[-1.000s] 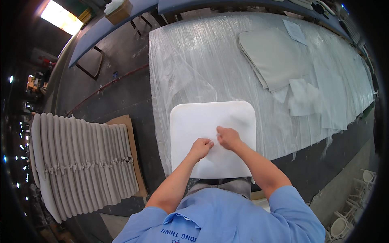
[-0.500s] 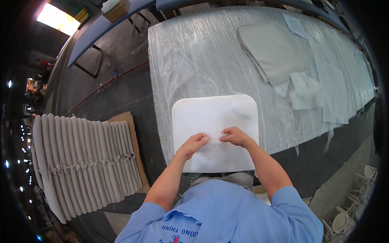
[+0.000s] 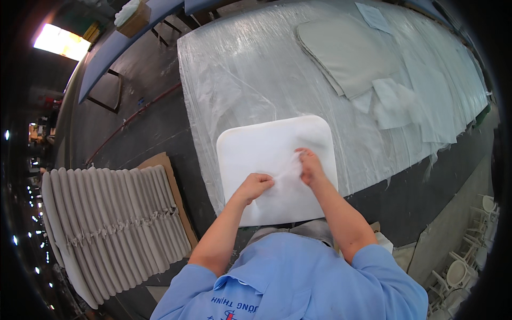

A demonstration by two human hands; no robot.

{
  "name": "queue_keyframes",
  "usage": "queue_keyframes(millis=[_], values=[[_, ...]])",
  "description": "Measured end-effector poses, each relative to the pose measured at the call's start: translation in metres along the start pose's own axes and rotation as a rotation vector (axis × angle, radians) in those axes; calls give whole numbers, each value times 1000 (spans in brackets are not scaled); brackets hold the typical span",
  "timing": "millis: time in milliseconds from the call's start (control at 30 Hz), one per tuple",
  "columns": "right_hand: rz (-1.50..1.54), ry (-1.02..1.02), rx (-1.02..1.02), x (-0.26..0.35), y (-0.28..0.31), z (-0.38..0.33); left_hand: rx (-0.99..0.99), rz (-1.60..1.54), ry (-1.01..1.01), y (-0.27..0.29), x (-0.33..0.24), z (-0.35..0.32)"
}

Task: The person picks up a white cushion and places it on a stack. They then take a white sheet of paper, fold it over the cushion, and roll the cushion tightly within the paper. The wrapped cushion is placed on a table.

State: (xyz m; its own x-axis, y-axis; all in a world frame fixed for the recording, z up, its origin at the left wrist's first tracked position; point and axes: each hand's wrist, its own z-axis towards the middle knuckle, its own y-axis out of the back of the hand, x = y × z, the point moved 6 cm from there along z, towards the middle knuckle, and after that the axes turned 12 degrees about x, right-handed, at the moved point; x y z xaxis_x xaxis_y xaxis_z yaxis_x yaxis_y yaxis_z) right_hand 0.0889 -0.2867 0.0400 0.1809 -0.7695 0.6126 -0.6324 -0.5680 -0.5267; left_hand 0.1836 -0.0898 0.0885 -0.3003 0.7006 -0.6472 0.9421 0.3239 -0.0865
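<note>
A white square pad (image 3: 242,146) with rounded corners lies in front of me, its far part over the plastic-covered table and its near edge by my waist. Over the pad, my left hand (image 3: 256,188) is closed in a pinch near the middle. My right hand (image 3: 310,168) is slightly blurred, its fingers pinched together farther up and to the right. Between the two hands stretches a thin wisp of white fibre wadding (image 3: 284,169), pale against the pad and hard to outline.
Clear plastic covers the big table (image 3: 234,80). On it lie stacked grey fabric pieces (image 3: 346,53), white wadding scraps (image 3: 392,106) and a paper sheet (image 3: 373,17). At left stands a row of grey cushions (image 3: 114,213) against cardboard (image 3: 178,205). White chairs (image 3: 460,273) stand lower right.
My right hand has moved up and away from the left, drawing the white fibre out between them. The left hand stays pinched near the pad's middle. The whole view has shifted slightly.
</note>
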Motion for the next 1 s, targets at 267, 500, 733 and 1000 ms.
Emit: queue_keyframes(millis=[267, 500, 733, 1000], values=[[-89, -47, 35, 83, 46, -26, -11, -26, -19, 14, -7, -11], [-1582, -231, 715, 35, -68, -63, 105, 385, -31, 4, -48, -15], [-1724, 120, 838, 21, -94, -69, 371, 820, -215, -2, -65, -29], [-1758, 190, 670, 38, -82, -68, 353, 742, 137, -17, -58, -18]])
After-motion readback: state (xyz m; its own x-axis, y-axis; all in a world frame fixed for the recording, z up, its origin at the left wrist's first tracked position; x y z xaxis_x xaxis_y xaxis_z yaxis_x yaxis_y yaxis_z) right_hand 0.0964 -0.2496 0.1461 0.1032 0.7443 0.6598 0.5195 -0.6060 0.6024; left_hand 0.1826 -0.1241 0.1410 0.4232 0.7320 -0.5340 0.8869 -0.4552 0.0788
